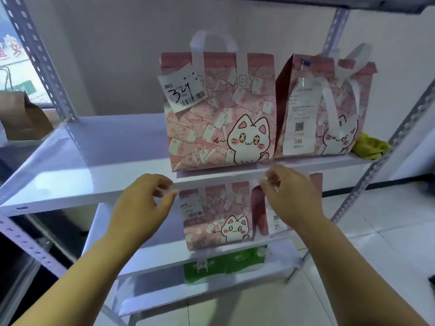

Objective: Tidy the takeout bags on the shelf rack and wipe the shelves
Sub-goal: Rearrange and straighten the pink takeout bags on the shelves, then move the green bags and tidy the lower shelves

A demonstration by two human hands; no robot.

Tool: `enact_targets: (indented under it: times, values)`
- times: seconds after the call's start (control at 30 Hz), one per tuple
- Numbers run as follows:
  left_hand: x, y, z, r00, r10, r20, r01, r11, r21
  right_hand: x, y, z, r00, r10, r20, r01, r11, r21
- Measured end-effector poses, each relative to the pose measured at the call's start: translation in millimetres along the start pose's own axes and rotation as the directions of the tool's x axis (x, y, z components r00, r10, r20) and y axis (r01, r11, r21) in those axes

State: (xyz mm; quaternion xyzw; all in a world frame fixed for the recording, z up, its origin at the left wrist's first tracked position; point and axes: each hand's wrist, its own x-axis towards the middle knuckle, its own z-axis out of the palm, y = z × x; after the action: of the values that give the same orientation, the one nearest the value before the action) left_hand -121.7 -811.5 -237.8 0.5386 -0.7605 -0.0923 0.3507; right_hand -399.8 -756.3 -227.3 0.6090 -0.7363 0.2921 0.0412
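Two pink cat-print takeout bags stand upright on the upper white shelf (pixel 77 165): a front-facing one (pixel 219 114) with a ticket marked 34, and one turned sideways (pixel 324 107) to its right with a long receipt. Two more pink bags sit on the shelf below, a front-facing bag (pixel 216 217) and another bag (pixel 261 208) partly hidden behind my right hand. A yellow-green cloth (pixel 370 147) lies bunched at the upper shelf's right end. My left hand (pixel 143 203) and right hand (pixel 289 191) hover just in front of the upper shelf's edge, fingers curled and apart, holding nothing.
Grey perforated uprights (pixel 42 60) frame the rack. A green tissue pack (pixel 226 264) lies on a lower shelf. A brown paper bag (pixel 21 116) stands on the neighbouring surface at far left. White tiled floor (pixel 376 231) lies to the right.
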Motion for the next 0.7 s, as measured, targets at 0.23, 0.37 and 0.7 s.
enact_targets:
  times: [0.23,0.37,0.7]
  values:
    - [-53,0,27,0.983,-0.095,0.157,0.102,0.994,-0.034,-49,18,28,0.974,-0.004,0.226,-0.004,0.999,0.032]
    - [-92,0,53,0.948,-0.207,0.240,0.214,0.977,-0.001,-72,33,49,0.944,-0.026,0.329,0.002,0.997,0.074]
    - [-180,-19,156,0.819,-0.438,0.371,0.449,0.891,0.060,-136,93,132,0.831,-0.026,0.556,-0.024,0.996,0.083]
